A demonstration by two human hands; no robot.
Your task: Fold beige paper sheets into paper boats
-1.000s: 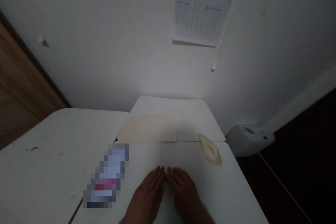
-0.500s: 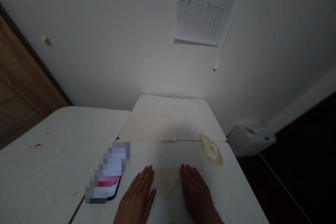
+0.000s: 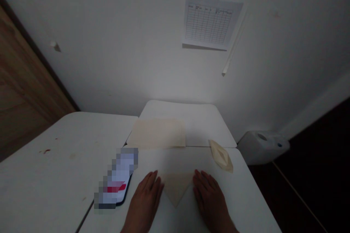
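A cream paper folded into a triangle [image 3: 176, 186] lies flat on the white table, its point toward me. At its left corner rests my left hand [image 3: 146, 196], palm down with fingers stretched out. My right hand [image 3: 210, 196] lies the same way at the right corner, fingertips by the paper's edge. Neither hand grips anything. Beyond my right hand sits a folded cream paper shape [image 3: 221, 156], shaped like a small boat.
Flat cream sheets [image 3: 158, 133] lie toward the back of the table. A phone [image 3: 119, 180] with a blurred screen is on the left. Behind, a printed chart [image 3: 212, 22] hangs on the wall. A white plastic container [image 3: 265, 149] stands beyond the table's right side.
My right hand has shifted slightly right, showing more of the triangle's right corner. My left thumb has drawn in beside its fingers. The view has moved a little.
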